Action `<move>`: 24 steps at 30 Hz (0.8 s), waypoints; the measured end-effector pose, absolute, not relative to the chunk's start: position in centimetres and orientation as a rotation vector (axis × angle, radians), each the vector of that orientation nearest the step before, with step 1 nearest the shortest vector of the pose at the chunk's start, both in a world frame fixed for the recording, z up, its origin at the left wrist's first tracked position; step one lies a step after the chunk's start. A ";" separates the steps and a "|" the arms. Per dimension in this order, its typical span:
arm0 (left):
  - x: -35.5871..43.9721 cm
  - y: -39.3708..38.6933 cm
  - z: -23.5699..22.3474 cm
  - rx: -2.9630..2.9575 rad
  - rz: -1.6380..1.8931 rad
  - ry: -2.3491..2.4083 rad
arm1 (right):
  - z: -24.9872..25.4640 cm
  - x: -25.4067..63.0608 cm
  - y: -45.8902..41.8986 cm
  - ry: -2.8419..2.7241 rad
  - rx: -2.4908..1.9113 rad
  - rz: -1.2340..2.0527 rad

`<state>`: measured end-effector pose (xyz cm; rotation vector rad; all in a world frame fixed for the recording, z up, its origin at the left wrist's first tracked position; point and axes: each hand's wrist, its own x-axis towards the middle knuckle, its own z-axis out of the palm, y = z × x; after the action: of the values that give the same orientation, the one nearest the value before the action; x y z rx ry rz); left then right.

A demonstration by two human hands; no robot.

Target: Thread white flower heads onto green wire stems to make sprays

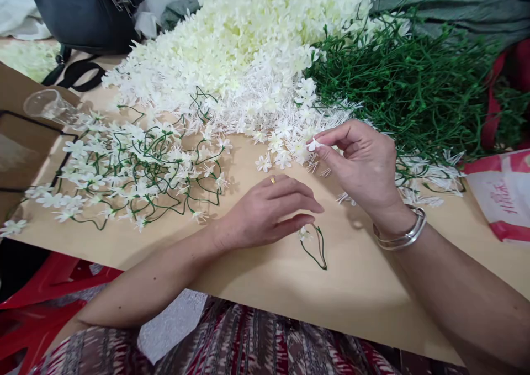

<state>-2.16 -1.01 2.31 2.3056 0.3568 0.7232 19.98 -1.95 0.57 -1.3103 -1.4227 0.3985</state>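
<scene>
Above the table (256, 275), the right hand (315, 144) pinches what looks like a small white flower (313, 144), fingertips nearly closed.

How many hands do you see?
2: the left hand, beside a looped green stem, and the right hand, pinching a small white flower.

One left hand (275, 212), one right hand (317, 143), one gold ring (273, 180), one black bag (83, 13), one clear plastic cup (52, 107), one red-and-white packet (503, 195), one pinched white blossom (313, 145). Heaped white flowers (248, 38) and green stems (406, 88) are too many to count.
</scene>
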 end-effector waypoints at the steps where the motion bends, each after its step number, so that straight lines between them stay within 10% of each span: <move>1: -2.0 -1.1 2.4 2.315 0.610 0.341 | 0.5 20.1 -1.8 -1.421 -1.296 0.389; 24: -1.6 -2.2 2.2 2.726 0.633 1.058 | -0.5 20.6 -1.1 -1.359 -1.318 0.311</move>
<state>-1.64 -2.15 2.24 2.7261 1.0585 0.6326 20.60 -1.09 -0.46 -1.3184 -1.3594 0.3109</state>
